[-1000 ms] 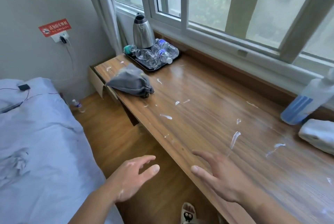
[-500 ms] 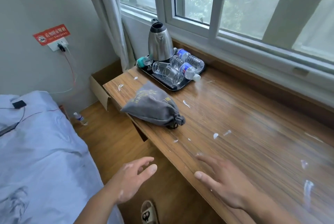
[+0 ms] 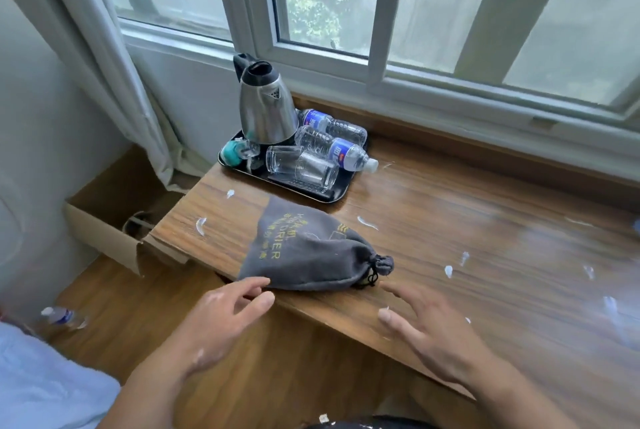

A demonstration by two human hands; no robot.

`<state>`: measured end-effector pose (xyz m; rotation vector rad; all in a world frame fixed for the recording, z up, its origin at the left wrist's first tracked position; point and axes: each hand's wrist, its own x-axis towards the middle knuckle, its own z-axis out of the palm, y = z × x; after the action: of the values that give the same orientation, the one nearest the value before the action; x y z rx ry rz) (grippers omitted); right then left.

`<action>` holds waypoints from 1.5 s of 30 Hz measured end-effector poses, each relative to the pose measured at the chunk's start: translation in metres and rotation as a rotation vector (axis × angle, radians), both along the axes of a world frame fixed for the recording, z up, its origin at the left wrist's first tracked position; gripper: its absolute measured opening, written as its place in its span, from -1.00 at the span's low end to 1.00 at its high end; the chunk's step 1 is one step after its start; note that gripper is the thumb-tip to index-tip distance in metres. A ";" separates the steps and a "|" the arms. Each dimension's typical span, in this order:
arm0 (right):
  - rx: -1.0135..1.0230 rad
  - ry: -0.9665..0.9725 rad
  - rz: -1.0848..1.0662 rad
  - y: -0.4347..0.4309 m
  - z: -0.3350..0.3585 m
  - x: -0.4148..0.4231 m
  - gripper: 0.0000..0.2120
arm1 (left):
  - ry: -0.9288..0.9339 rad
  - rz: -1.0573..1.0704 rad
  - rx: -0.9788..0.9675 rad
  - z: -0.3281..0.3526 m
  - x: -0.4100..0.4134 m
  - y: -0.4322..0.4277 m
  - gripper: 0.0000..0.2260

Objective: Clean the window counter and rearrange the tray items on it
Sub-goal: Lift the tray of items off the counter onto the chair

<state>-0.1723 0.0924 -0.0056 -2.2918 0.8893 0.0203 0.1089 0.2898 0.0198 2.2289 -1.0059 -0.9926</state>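
Note:
A wooden window counter (image 3: 485,255) carries several white smears. At its far left corner a black tray (image 3: 337,196) holds a steel kettle (image 3: 265,110), two water bottles (image 3: 337,148) lying down, two glasses (image 3: 301,165) on their sides and a teal-capped item (image 3: 232,150). In front of the tray lies a grey drawstring hair-drier bag (image 3: 304,252). My left hand (image 3: 225,317) hovers open at the counter's front edge, fingertips just short of the bag's near corner. My right hand (image 3: 436,331) is open over the counter, right of the bag's drawstring end.
A cardboard box (image 3: 104,238) sits on the floor left of the counter, below a white curtain (image 3: 114,65). A small bottle (image 3: 59,316) lies on the wooden floor. Bedding (image 3: 41,383) shows at the bottom left. The window frame (image 3: 381,75) runs behind the counter.
The view has shifted left and closer to the tray and bag. Both hands have come forward to either side of the grey bag, still open and holding nothing.

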 end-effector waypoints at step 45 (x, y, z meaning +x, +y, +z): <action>-0.469 -0.622 -0.044 -0.112 0.028 0.164 -0.72 | -0.338 -0.189 -0.630 -0.003 0.127 -0.176 -0.44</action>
<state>-0.0086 -0.0194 0.0220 -2.4550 0.6509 -0.9554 0.2354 0.1137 0.0168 1.8109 -1.4567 -0.2894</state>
